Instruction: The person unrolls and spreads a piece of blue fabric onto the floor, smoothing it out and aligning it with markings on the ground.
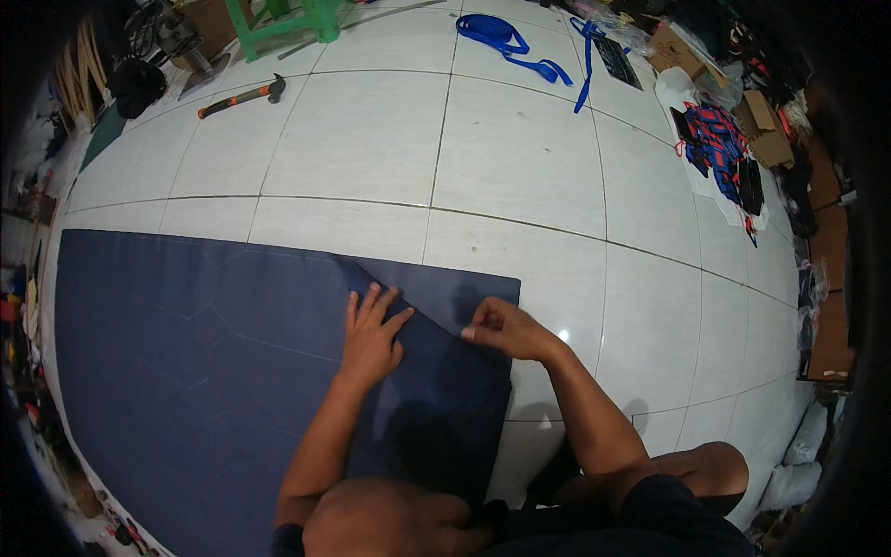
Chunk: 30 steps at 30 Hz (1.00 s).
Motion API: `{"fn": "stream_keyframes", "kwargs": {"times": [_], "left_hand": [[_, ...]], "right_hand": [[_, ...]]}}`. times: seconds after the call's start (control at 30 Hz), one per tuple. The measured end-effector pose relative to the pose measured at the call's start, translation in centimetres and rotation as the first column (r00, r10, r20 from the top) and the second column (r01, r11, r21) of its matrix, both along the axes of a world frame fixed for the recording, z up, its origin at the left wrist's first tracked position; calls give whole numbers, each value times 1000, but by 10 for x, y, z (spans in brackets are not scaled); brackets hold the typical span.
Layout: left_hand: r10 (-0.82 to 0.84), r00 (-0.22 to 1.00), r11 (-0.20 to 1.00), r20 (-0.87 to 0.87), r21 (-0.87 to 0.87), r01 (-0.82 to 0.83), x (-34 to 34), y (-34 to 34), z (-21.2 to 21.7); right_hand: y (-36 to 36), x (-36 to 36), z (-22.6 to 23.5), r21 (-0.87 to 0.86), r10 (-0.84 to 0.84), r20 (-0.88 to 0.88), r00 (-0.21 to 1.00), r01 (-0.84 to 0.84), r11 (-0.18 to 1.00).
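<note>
A large dark blue sheet [186,371] lies flat on the white tiled floor [520,158], with faint chalk lines drawn across it. My left hand [371,334] presses flat on the sheet, fingers spread, beside a diagonal line. My right hand [501,330] is closed, pinching something small at the sheet near its far right corner; what it holds is too small to tell. My knees show at the bottom edge.
A hammer [243,96] lies at the far left of the floor near a green stool [288,23]. Blue straps [506,42] lie at the back. Cardboard boxes [761,121] and red-and-blue goods [719,148] crowd the right side.
</note>
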<state>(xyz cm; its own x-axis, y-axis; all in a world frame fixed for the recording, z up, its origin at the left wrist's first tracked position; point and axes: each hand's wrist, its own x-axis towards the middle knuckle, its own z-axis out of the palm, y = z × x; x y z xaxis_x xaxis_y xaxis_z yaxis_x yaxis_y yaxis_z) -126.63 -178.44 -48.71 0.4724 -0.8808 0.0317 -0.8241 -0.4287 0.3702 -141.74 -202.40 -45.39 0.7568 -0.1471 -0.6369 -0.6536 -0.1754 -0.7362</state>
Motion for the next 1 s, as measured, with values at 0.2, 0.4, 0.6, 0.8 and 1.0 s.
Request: {"fn": "stream_keyframes", "kwargs": {"times": [0.2,0.4,0.6,0.8,1.0], "left_hand": [[-57,971,995,-232,-94,36,-3,18,2],[140,955,981,-261,-92,-169,-2,-5,-4],[103,995,995,2,-6,-103,-5,-17,19],[-74,964,993,-254,-105,48,0,6,-6],[-161,951,985,-265,-96,140,13,16,6]], "right_hand": [[0,-41,-78,-827,112,264,958,165,537],[4,-37,-87,-624,134,476,869,227,748],[6,-11,-21,222,146,175,974,-184,958],[5,-21,-54,-660,-29,205,978,160,734],[9,-43,-87,-834,198,314,929,170,524]]}}
